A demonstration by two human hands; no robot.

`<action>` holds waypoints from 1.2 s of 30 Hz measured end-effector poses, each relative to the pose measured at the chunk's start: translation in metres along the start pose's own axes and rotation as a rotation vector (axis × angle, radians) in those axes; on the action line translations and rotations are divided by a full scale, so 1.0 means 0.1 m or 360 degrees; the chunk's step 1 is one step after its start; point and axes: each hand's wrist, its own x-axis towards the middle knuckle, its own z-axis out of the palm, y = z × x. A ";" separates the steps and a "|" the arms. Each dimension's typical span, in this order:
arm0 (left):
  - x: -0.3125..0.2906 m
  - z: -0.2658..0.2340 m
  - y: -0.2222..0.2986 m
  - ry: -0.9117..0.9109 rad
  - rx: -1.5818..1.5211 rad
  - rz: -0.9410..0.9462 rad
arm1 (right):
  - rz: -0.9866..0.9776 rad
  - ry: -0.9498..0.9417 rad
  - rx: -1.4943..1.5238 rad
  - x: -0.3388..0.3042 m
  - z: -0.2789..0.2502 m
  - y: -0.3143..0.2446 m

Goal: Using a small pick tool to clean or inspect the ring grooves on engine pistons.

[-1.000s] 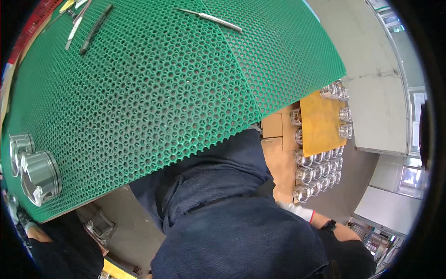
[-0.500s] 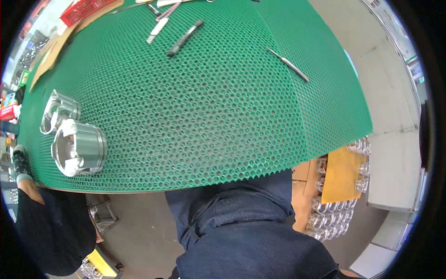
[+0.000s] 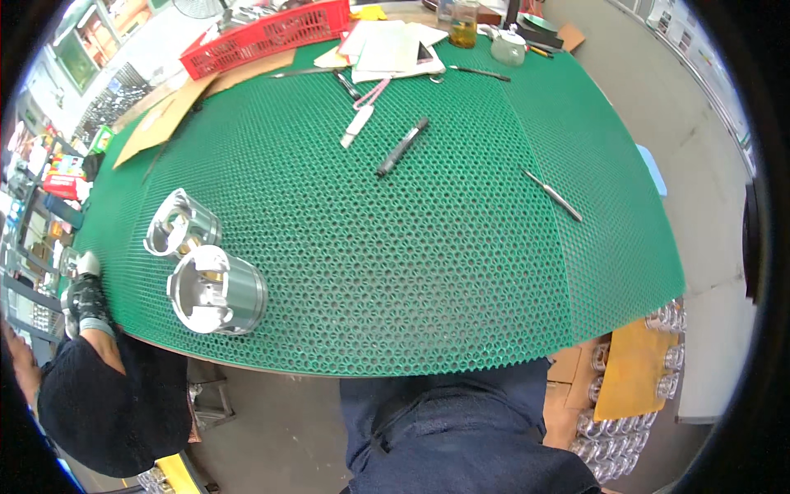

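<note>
Neither of my hands shows; only my dark blue clothing (image 3: 461, 440) is visible at the table's front edge. Two silver metal pistons lie on their sides on the green perforated mat (image 3: 370, 272) at the left. The nearer piston (image 3: 243, 295) is larger in view and the farther piston (image 3: 202, 222) sits just behind it. Toward the middle back lies a dark marker pen (image 3: 403, 148). Left of it is a white-handled tool with a pink loop (image 3: 359, 125). A thin metal scriber-like tool (image 3: 555, 198) rests on the right.
Along the back stand a red plastic crate (image 3: 267, 39), papers (image 3: 387, 49), a jar of amber liquid (image 3: 463, 29) and a glass teapot (image 3: 508, 49). A co-worker's gloved hand (image 3: 86, 300) is at the left edge. Several pistons (image 3: 613, 440) stand low at the right beside yellow sheeting (image 3: 629, 370).
The view has tilted up and shifted left, so the mat's things appear lower and farther right, and the back of the table shows. The pistons and tools keep their places on the mat.
</note>
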 end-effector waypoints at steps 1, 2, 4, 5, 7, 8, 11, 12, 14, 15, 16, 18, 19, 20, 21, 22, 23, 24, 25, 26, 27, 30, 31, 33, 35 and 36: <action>0.00 0.01 0.02 0.0004 -0.0029 0.0006 | -0.0003 0.0006 0.0016 0.01 -0.01 0.02; -0.01 0.01 0.03 0.0002 -0.0054 0.0005 | -0.0003 0.0017 0.0036 0.03 -0.01 0.03; 0.01 0.02 0.08 0.0013 -0.0101 0.0032 | -0.0025 0.0041 0.0067 0.07 -0.04 0.02; 0.00 0.03 0.09 0.0020 -0.0125 0.0038 | -0.0035 0.0048 0.0075 0.09 -0.05 0.02; -0.01 0.04 0.11 0.0023 -0.0171 0.0053 | -0.0048 0.0061 0.0113 0.10 -0.06 0.04; -0.01 0.04 0.13 0.0027 -0.0194 0.0067 | -0.0061 0.0072 0.0130 0.12 -0.07 0.03; -0.04 0.07 0.11 0.0052 -0.0271 0.0085 | -0.0085 0.0084 0.0154 0.17 -0.10 0.02; -0.07 0.06 0.10 0.0069 -0.0297 0.0088 | -0.0102 0.0078 0.0158 0.20 -0.08 0.01; -0.10 0.06 0.10 0.0084 -0.0330 0.0121 | -0.0120 0.0082 0.0186 0.26 -0.09 0.04; -0.10 0.09 0.10 0.0079 -0.0347 0.0131 | -0.0106 0.0094 0.0211 0.25 -0.10 0.06; -0.10 0.12 0.10 0.0069 -0.0358 0.0141 | -0.0106 0.0109 0.0234 0.25 -0.11 0.10; -0.15 0.14 0.06 0.0075 -0.0393 0.0165 | -0.0108 0.0128 0.0266 0.26 -0.13 0.12; -0.17 0.18 0.04 0.0079 -0.0413 0.0167 | -0.0106 0.0131 0.0269 0.28 -0.16 0.13; -0.20 0.21 0.02 0.0073 -0.0430 0.0174 | -0.0111 0.0134 0.0279 0.29 -0.18 0.16; -0.23 0.22 0.00 0.0080 -0.0439 0.0181 | -0.0119 0.0138 0.0292 0.31 -0.19 0.19; -0.24 0.25 0.01 0.0082 -0.0445 0.0195 | -0.0128 0.0147 0.0313 0.34 -0.20 0.23; -0.25 0.27 0.02 0.0071 -0.0444 0.0202 | -0.0131 0.0161 0.0351 0.35 -0.22 0.32; -0.24 0.31 0.02 0.0050 -0.0446 0.0213 | -0.0132 0.0171 0.0391 0.37 -0.22 0.41; -0.22 0.32 0.05 0.0025 -0.0438 0.0217 | -0.0121 0.0193 0.0448 0.38 -0.22 0.51; -0.20 0.32 0.05 0.0006 -0.0445 0.0216 | -0.0113 0.0218 0.0493 0.37 -0.22 0.64; -0.15 0.30 0.08 -0.0004 -0.0452 0.0224 | -0.0160 0.0233 0.0516 0.42 -0.21 0.76; -0.16 0.29 0.08 0.0028 -0.0490 0.0267 | -0.0979 0.0309 -0.0001 0.80 -0.19 1.45; -0.11 0.31 0.16 0.0037 -0.0454 0.0301 | -0.0362 0.0131 0.1179 0.27 -0.07 0.86; 0.17 0.23 0.26 -0.0005 -0.0483 0.0269 | 0.0163 0.0116 0.1192 0.33 0.30 1.56; 0.25 0.21 0.28 0.0021 -0.0520 0.0294 | 0.0523 -0.0021 0.1090 0.06 0.65 2.05; 0.23 0.19 0.28 0.0051 -0.0536 0.0304 | 0.0643 -0.0116 0.1011 -0.13 0.83 2.15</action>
